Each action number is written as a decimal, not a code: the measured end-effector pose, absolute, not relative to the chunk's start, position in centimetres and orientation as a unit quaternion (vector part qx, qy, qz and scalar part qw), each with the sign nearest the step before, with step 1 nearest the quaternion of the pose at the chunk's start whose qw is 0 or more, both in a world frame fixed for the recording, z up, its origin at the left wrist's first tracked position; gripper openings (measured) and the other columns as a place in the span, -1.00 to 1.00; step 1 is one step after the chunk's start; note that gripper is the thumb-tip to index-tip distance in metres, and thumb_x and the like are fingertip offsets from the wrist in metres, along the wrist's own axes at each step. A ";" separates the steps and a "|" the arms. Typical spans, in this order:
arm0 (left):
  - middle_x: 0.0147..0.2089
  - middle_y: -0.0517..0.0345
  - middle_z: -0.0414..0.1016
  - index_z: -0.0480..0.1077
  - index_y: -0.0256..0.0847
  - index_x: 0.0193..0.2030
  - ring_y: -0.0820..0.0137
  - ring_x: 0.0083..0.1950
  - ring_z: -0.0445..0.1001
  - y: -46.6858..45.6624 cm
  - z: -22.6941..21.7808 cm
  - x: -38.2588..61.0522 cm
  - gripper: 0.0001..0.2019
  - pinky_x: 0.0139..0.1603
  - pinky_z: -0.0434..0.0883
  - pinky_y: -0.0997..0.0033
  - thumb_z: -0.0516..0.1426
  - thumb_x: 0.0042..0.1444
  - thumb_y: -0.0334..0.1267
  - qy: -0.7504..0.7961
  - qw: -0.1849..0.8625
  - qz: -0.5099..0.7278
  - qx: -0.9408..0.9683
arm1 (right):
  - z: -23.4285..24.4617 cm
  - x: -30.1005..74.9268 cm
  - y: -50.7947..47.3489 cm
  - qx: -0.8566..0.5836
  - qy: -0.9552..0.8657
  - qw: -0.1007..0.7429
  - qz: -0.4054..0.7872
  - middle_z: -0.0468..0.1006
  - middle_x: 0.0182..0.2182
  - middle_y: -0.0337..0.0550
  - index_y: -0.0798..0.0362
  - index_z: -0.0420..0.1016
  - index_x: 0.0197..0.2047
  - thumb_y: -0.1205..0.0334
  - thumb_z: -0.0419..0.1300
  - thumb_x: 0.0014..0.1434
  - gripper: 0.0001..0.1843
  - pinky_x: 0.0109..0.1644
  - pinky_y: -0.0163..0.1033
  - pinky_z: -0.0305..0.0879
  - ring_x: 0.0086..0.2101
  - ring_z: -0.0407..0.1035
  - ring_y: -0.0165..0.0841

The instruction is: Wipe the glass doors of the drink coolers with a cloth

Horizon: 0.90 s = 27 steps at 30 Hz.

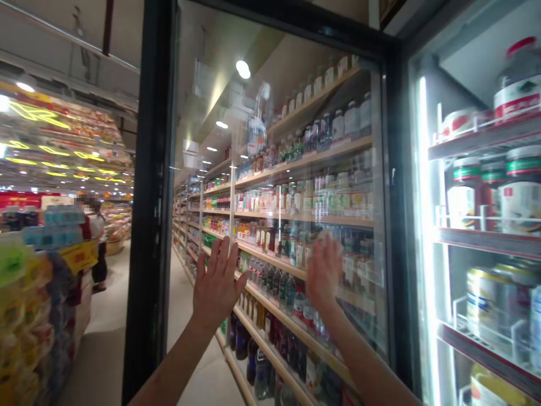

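Note:
A black-framed glass door (pixel 153 186) of a drinks fridge stands swung open in front of me. My left hand (pixel 217 285) is raised at the glass with its fingers stretched and spread, holding nothing. To its right, my right hand (pixel 323 273) is also up at the glass. It is blurred, but its fingers look extended and nothing shows in it. Whether either palm touches the pane, I cannot tell. Behind the pane appear long shelves (pixel 304 160) of bottles, mixed with reflections.
On the right, the lit fridge (pixel 477 241) holds bottles (pixel 522 194) and cans (pixel 484 301) on wire-fronted shelves. Stacked packaged goods (pixel 31 310) stand at the left. A person (pixel 100 242) stands farther down the aisle floor (pixel 112 304).

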<state>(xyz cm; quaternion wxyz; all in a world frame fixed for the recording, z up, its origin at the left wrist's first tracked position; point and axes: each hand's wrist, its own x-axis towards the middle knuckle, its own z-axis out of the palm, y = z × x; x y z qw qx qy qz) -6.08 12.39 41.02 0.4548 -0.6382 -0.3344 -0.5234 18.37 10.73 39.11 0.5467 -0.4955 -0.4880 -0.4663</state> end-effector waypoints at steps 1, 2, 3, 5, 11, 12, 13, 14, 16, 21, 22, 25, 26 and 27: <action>0.33 -0.10 0.02 -0.21 -0.22 0.35 0.22 0.38 -0.11 12.4 41.0 -6.1 -0.33 0.33 -0.13 0.07 -0.02 0.19 -0.07 -0.335 0.457 -0.522 -0.638 | 38.6 17.1 10.7 -0.447 -0.563 0.494 -0.489 0.09 0.27 -0.02 -0.05 0.13 0.25 0.33 -0.06 0.19 -0.46 0.25 0.17 -0.09 0.29 -0.19 -0.15; 0.33 -0.11 0.02 -0.21 -0.22 0.35 0.22 0.38 -0.11 12.4 41.0 -6.2 -0.33 0.33 -0.12 0.07 -0.01 0.19 -0.07 -0.336 0.457 -0.520 -0.638 | 38.1 16.2 10.6 -0.405 -0.620 0.447 -0.502 0.12 0.26 -0.10 -0.11 0.16 0.23 0.33 -0.02 0.17 -0.46 0.28 0.13 -0.14 0.29 -0.17 -0.20; 0.33 -0.11 0.02 -0.21 -0.22 0.35 0.21 0.38 -0.10 12.4 41.0 -6.2 -0.32 0.33 -0.12 0.07 -0.01 0.18 -0.07 -0.337 0.458 -0.519 -0.638 | 37.8 16.1 10.5 -0.380 -0.646 0.421 -0.510 0.15 0.25 -0.15 -0.16 0.18 0.21 0.34 -0.01 0.16 -0.46 0.29 0.12 -0.18 0.28 -0.15 -0.23; 0.33 -0.10 0.02 -0.21 -0.21 0.35 0.20 0.38 -0.09 12.4 41.1 -6.2 -0.32 0.32 -0.11 0.06 -0.01 0.18 -0.08 -0.341 0.457 -0.516 -0.639 | 37.6 17.8 10.2 -0.407 -0.608 0.453 -0.509 0.19 0.23 -0.13 -0.16 0.18 0.21 0.33 -0.02 0.18 -0.47 0.28 0.16 -0.18 0.27 -0.11 -0.22; 0.33 -0.09 0.00 -0.22 -0.19 0.35 0.19 0.37 -0.08 11.8 41.2 -5.9 -0.31 0.32 -0.12 0.06 0.00 0.18 -0.06 -0.341 0.450 -0.520 -0.642 | 37.8 19.8 10.1 -0.511 -0.425 0.593 -0.455 0.09 0.26 0.14 0.05 0.08 0.27 0.32 -0.10 0.23 -0.47 0.18 0.24 -0.03 0.27 -0.15 -0.08; 0.33 -0.09 0.00 -0.22 -0.19 0.35 0.20 0.37 -0.09 11.8 41.2 -5.9 -0.31 0.33 -0.13 0.06 0.00 0.17 -0.06 -0.340 0.448 -0.521 -0.642 | 37.4 18.7 10.1 -0.479 -0.492 0.555 -0.470 0.11 0.26 0.05 -0.01 0.12 0.25 0.33 -0.08 0.21 -0.48 0.21 0.20 -0.05 0.28 -0.16 -0.12; 0.33 -0.10 0.01 -0.21 -0.19 0.35 0.21 0.38 -0.09 11.8 41.2 -5.9 -0.31 0.33 -0.13 0.06 0.01 0.17 -0.06 -0.341 0.446 -0.521 -0.643 | 36.9 17.8 10.1 -0.441 -0.558 0.511 -0.482 0.15 0.25 -0.05 -0.08 0.16 0.23 0.34 -0.05 0.20 -0.48 0.24 0.17 -0.09 0.28 -0.15 -0.17; 0.33 -0.10 0.01 -0.21 -0.19 0.35 0.21 0.38 -0.10 11.7 41.2 -5.9 -0.31 0.33 -0.14 0.07 0.01 0.17 -0.07 -0.341 0.443 -0.520 -0.645 | 36.5 17.4 10.0 -0.412 -0.604 0.475 -0.489 0.17 0.24 -0.13 -0.15 0.18 0.21 0.35 -0.03 0.19 -0.48 0.26 0.14 -0.12 0.28 -0.15 -0.21; 0.33 -0.09 0.01 -0.20 -0.18 0.35 0.22 0.38 -0.11 11.7 41.2 -5.9 -0.31 0.33 -0.15 0.07 0.02 0.17 -0.07 -0.341 0.439 -0.521 -0.648 | 36.1 18.7 9.9 -0.415 -0.609 0.467 -0.490 0.20 0.23 -0.14 -0.17 0.17 0.22 0.34 -0.02 0.19 -0.47 0.27 0.17 -0.16 0.27 -0.11 -0.22; 0.34 -0.07 0.00 -0.21 -0.18 0.35 0.24 0.38 -0.12 11.5 41.2 -5.7 -0.32 0.34 -0.18 0.09 -0.01 0.18 -0.05 -0.335 0.439 -0.529 -0.645 | 36.2 24.4 9.8 -0.563 -0.349 0.628 -0.407 0.08 0.25 0.20 0.08 0.03 0.30 0.26 -0.14 0.24 -0.46 0.16 0.34 -0.05 0.26 -0.10 -0.03; 0.34 -0.08 -0.01 -0.22 -0.18 0.35 0.24 0.38 -0.12 11.4 41.2 -5.7 -0.32 0.34 -0.18 0.08 -0.01 0.18 -0.06 -0.337 0.441 -0.527 -0.643 | 35.9 23.9 9.8 -0.558 -0.364 0.624 -0.409 0.06 0.26 0.19 0.07 0.04 0.29 0.27 -0.13 0.24 -0.46 0.16 0.33 -0.05 0.27 -0.13 -0.03; 0.35 -0.10 -0.03 -0.22 -0.20 0.35 0.22 0.38 -0.13 11.6 41.2 -5.8 -0.31 0.34 -0.16 0.06 0.00 0.18 -0.06 -0.348 0.447 -0.516 -0.642 | 34.7 20.8 9.7 -0.468 -0.557 0.510 -0.458 0.08 0.27 0.00 -0.05 0.16 0.23 0.33 -0.04 0.19 -0.48 0.24 0.22 -0.10 0.29 -0.19 -0.12; 0.35 -0.10 -0.04 -0.22 -0.20 0.35 0.21 0.38 -0.13 11.7 41.1 -5.8 -0.31 0.33 -0.15 0.06 0.00 0.18 -0.06 -0.350 0.451 -0.512 -0.642 | 34.4 20.0 9.6 -0.436 -0.610 0.468 -0.469 0.11 0.27 -0.07 -0.12 0.20 0.21 0.35 -0.02 0.18 -0.48 0.26 0.19 -0.12 0.29 -0.17 -0.15; 0.35 -0.10 -0.04 -0.22 -0.20 0.35 0.21 0.38 -0.13 11.7 41.1 -5.8 -0.31 0.33 -0.15 0.05 0.01 0.18 -0.07 -0.351 0.454 -0.510 -0.640 | 34.4 19.6 9.5 -0.418 -0.634 0.444 -0.476 0.14 0.26 -0.12 -0.16 0.20 0.19 0.36 0.00 0.17 -0.47 0.27 0.17 -0.14 0.28 -0.14 -0.18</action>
